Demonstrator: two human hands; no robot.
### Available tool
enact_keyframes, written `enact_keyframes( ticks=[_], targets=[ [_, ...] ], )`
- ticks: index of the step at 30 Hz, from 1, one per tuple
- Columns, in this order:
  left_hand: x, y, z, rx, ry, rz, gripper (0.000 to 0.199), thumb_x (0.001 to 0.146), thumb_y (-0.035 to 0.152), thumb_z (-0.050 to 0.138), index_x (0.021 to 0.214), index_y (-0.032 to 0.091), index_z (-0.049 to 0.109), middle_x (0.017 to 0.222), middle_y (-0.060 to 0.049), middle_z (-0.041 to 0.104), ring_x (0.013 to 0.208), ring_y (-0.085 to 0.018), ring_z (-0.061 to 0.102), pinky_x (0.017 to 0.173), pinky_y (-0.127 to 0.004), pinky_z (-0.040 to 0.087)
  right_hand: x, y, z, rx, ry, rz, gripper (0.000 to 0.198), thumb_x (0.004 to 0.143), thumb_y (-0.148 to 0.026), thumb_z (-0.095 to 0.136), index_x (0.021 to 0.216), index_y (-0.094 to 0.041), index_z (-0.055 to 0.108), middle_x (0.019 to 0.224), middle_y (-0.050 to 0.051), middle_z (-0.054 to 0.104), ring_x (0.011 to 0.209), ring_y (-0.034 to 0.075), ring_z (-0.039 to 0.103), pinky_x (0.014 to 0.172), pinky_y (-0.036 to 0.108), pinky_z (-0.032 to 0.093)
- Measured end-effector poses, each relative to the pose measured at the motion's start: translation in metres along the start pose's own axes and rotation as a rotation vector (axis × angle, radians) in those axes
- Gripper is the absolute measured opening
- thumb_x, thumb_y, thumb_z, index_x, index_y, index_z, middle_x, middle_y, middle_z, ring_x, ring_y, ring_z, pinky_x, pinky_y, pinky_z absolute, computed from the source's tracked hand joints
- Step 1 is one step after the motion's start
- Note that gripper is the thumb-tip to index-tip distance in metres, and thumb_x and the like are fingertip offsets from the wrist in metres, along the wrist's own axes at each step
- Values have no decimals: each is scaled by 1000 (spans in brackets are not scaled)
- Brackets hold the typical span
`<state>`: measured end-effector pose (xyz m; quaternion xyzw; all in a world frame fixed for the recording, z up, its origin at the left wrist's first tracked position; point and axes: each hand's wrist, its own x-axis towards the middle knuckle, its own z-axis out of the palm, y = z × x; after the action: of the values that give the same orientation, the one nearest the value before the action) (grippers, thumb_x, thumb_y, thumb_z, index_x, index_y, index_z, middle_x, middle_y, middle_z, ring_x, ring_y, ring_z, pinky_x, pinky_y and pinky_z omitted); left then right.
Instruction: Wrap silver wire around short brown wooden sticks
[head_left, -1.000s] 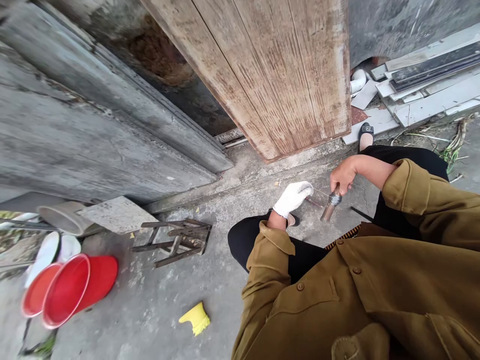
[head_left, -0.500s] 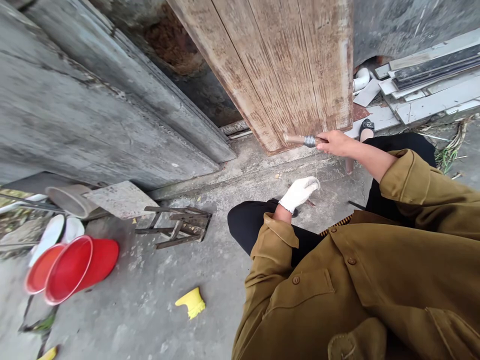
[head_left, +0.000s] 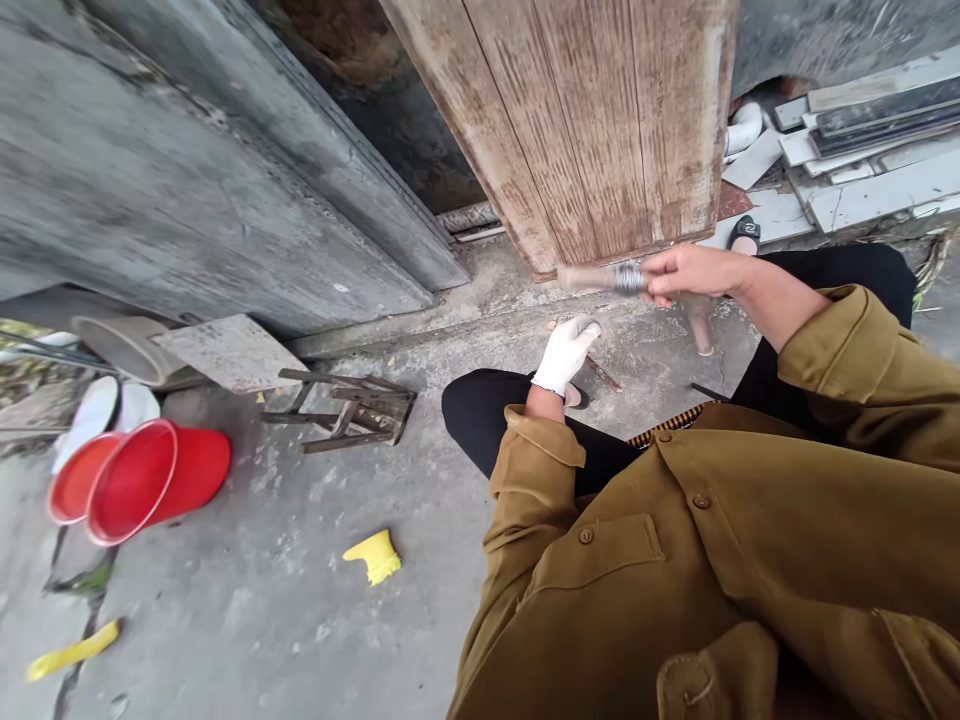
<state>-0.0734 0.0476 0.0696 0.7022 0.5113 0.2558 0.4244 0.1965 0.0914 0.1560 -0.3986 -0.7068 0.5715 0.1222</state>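
My right hand (head_left: 686, 272) is bare and wrapped round one end of a wooden stick (head_left: 589, 278), held roughly level above the ground. A coil of silvery wire (head_left: 628, 279) is wound tightly about the stick, close to my fingers. My left hand (head_left: 568, 352), in a white glove, is closed with its fingers pressed together, in front of my left knee. What it pinches is too small to make out. Below the right hand, a brownish rounded piece (head_left: 700, 325) points down. A thin reddish-brown strip (head_left: 604, 373) lies on the concrete beside the glove.
A worn plank door panel (head_left: 592, 130) stands before me. To the left are a small wooden stool (head_left: 349, 415) on its side, red buckets (head_left: 195, 470) and a yellow piece (head_left: 375, 555). Boards (head_left: 870, 190) are stacked at the right.
My gloved left hand has moved left and slightly up, away from the stick. The right hand still holds the stick, slightly higher. The view has shifted, showing more of a yellow strip lower left.
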Motion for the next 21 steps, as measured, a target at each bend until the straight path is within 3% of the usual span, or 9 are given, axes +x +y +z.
enact_keyframes(
  ticks=[3, 6, 8, 10, 14, 16, 17, 19, 21],
  targets=[
    [1, 3, 11, -46, -145, 36, 22, 89, 30, 50, 83, 15, 65, 82, -3, 67, 75, -15, 59, 74, -25, 47, 8, 8, -5, 36, 296, 83, 24, 94, -35, 54, 100, -17, 68, 87, 5, 67, 68, 13, 56, 70, 29, 48],
    [-1, 12, 19, -88, -335, 81, 26, 90, 34, 51, 86, 15, 67, 85, -3, 68, 78, -15, 60, 78, -25, 48, 21, 28, -5, -241, 320, 209, 23, 93, -30, 54, 104, -15, 68, 87, 7, 67, 71, 15, 58, 68, 28, 44],
    [-2, 15, 20, -86, -351, 88, 26, 89, 35, 51, 87, 14, 67, 84, -3, 68, 79, -16, 60, 80, -26, 48, 27, 41, -3, -539, 207, 242, 24, 90, -31, 58, 105, -15, 70, 90, 8, 68, 76, 17, 59, 67, 29, 40],
    [-3, 14, 17, -48, -265, 83, 25, 88, 34, 52, 86, 14, 66, 85, -4, 67, 80, -16, 60, 82, -27, 48, 29, 50, 1, -719, -6, 241, 23, 88, -30, 61, 102, -17, 72, 91, 8, 69, 78, 18, 59, 66, 29, 38],
    [0, 0, 10, -42, -165, 32, 24, 86, 35, 53, 83, 14, 64, 84, -5, 66, 79, -16, 59, 79, -27, 48, 20, 42, 8, -587, -496, 214, 21, 83, -23, 63, 98, -18, 75, 78, 2, 67, 69, 14, 58, 64, 26, 39],
    [3, -7, 9, -100, -134, 2, 24, 84, 37, 55, 82, 14, 63, 82, -5, 65, 76, -15, 56, 76, -27, 48, 11, 28, 6, -423, -566, 149, 24, 82, -27, 64, 103, -19, 75, 78, 0, 67, 70, 14, 59, 67, 25, 41],
    [5, -10, 11, -137, -95, -15, 25, 84, 38, 55, 82, 14, 62, 81, -5, 63, 73, -14, 55, 73, -26, 48, 5, 20, 4, -353, -511, 96, 29, 84, -31, 64, 109, -21, 74, 81, 0, 68, 72, 14, 59, 69, 26, 43],
    [7, -13, 15, -204, -55, -45, 28, 85, 41, 55, 81, 14, 60, 78, -3, 60, 67, -12, 51, 68, -25, 47, -4, 8, -3, -245, -266, 53, 35, 87, -36, 61, 117, -22, 72, 85, 2, 69, 75, 15, 60, 73, 28, 45],
    [9, -11, 23, -246, -124, -61, 30, 86, 42, 53, 81, 14, 60, 77, -2, 59, 65, -11, 49, 64, -23, 46, -9, 3, -10, -209, -12, 65, 37, 90, -40, 57, 116, -20, 72, 89, 5, 70, 78, 16, 61, 75, 30, 46]
  ],
)
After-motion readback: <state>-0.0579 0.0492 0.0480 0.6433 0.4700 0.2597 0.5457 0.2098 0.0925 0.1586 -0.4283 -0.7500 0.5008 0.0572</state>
